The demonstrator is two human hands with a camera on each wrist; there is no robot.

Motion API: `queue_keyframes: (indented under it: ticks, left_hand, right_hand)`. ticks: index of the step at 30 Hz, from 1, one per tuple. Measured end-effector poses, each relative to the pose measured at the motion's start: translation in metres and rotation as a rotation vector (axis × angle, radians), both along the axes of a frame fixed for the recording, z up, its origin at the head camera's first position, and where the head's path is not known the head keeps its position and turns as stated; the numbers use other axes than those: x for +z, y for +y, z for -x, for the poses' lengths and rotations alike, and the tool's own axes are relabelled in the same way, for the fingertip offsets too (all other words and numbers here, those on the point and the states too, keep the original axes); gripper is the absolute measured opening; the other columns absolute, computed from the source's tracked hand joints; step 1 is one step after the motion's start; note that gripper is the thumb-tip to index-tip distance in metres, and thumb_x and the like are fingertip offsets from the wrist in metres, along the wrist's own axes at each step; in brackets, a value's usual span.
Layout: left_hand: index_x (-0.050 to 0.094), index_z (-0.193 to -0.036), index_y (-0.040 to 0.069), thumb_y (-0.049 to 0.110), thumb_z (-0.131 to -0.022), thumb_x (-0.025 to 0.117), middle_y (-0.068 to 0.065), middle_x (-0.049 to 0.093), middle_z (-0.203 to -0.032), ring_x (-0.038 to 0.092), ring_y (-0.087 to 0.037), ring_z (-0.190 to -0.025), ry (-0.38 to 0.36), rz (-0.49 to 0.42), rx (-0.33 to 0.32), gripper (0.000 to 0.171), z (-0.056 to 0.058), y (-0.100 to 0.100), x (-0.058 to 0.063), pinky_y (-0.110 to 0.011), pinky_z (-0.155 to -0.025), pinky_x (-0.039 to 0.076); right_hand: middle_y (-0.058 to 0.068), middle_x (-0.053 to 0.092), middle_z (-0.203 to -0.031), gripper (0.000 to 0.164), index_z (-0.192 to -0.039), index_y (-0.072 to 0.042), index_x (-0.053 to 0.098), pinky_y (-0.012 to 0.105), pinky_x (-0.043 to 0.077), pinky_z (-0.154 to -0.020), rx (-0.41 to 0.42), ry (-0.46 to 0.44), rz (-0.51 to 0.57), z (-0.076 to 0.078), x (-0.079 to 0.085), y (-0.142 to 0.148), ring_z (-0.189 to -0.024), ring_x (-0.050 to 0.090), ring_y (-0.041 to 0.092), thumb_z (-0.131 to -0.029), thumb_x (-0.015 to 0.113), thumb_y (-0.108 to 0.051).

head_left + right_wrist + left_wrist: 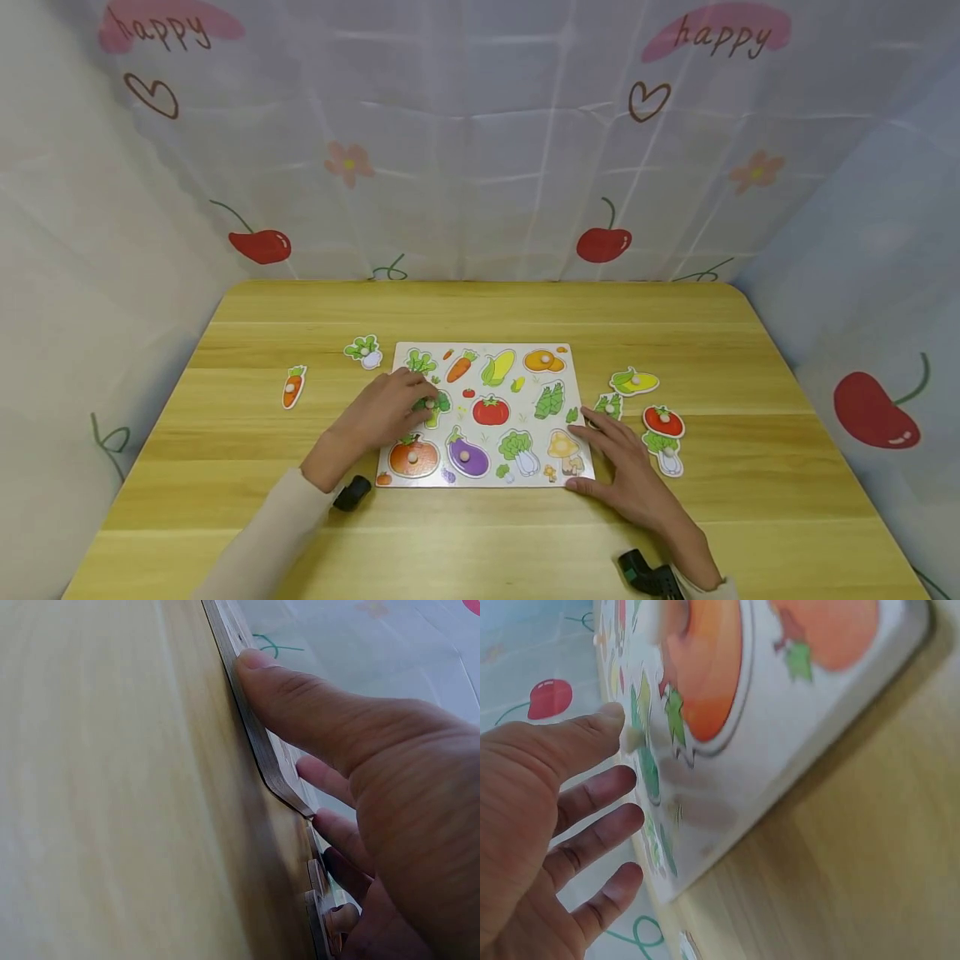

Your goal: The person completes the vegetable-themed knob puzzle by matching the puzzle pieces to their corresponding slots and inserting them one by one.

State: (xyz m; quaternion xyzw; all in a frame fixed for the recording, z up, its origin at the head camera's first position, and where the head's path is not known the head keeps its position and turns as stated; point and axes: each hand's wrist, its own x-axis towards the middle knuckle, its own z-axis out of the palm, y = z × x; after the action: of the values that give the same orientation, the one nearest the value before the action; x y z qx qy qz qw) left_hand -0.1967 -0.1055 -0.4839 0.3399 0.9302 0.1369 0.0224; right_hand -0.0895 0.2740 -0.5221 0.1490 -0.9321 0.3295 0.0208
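A wooden vegetable puzzle board [461, 417] lies on the table between both hands. My left hand [386, 408] is over its left side, thumb and fingers apart around the knob of the broccoli piece [433, 408], which sits at its picture on the board. In the left wrist view the thumb tip [612, 714] is right beside that small knob [633, 739]. My right hand [626, 467] rests with spread fingers on the board's near right corner, the thumb [259, 660] along its front edge. The pumpkin piece [413, 460] and eggplant piece [467, 454] with knobs lie on the board.
Loose pieces lie left of the board: a carrot [293, 388] and a leafy white-root vegetable [363, 350]. To the right are corn [634, 382], a green vegetable piece [609, 406] partly behind the right hand, a tomato [663, 421] and a cabbage [665, 456]. A printed curtain [465, 167] stands behind the table.
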Motion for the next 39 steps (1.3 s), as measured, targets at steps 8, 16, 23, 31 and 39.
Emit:
queue_keyframes:
  ticks: [8,16,23,31,39]
  left_hand:
    - [0.073,-0.112,0.012,0.023,-0.092,0.074,-0.004,0.069,-0.114,0.062,-0.024,-0.107,0.015,-0.044,0.047,0.024,0.004,-0.016,0.002,-0.044,-0.094,0.052]
    - [0.073,-0.111,0.012,0.019,-0.092,0.073,-0.005,0.069,-0.113,0.062,-0.028,-0.110,0.022,-0.042,0.115,0.020,0.006,-0.038,0.002,-0.050,-0.093,0.052]
    - [0.072,-0.111,0.008,0.014,-0.091,0.073,-0.008,0.070,-0.109,0.063,-0.030,-0.106,0.034,-0.096,0.148,0.021,0.007,-0.059,0.008,-0.050,-0.089,0.053]
    - [0.071,-0.113,0.004,0.010,-0.092,0.072,-0.011,0.069,-0.111,0.064,-0.031,-0.101,0.042,-0.122,0.266,0.022,0.006,-0.099,0.013,-0.049,-0.086,0.055]
    - [0.072,-0.108,0.004,0.005,-0.090,0.072,-0.013,0.069,-0.106,0.059,-0.035,-0.096,0.121,-0.077,0.309,0.018,-0.002,-0.124,0.016,-0.050,-0.074,0.052]
  right_hand:
    - [0.011,0.041,-0.157,0.070,-0.138,-0.021,0.060,0.065,0.018,-0.112,0.001,-0.008,0.006,0.000,0.001,-0.001,-0.144,0.030,0.042,-0.076,0.085,-0.044]
    - [0.012,0.042,-0.156,0.071,-0.137,-0.020,0.061,0.065,0.019,-0.110,-0.002,0.005,0.002,-0.002,-0.002,0.001,-0.142,0.031,0.043,-0.074,0.087,-0.042]
    - [0.011,0.042,-0.156,0.074,-0.137,-0.019,0.061,0.064,0.019,-0.111,-0.006,0.002,0.000,-0.001,-0.002,0.002,-0.143,0.030,0.042,-0.073,0.088,-0.041]
    - [0.012,0.042,-0.156,0.072,-0.138,-0.019,0.061,0.065,0.019,-0.111,-0.002,-0.001,0.003,-0.003,-0.002,0.000,-0.143,0.030,0.043,-0.074,0.087,-0.042]
    - [0.012,0.042,-0.157,0.072,-0.138,-0.019,0.060,0.067,0.018,-0.112,0.006,0.001,-0.007,0.000,0.000,0.000,-0.143,0.030,0.043,-0.075,0.086,-0.042]
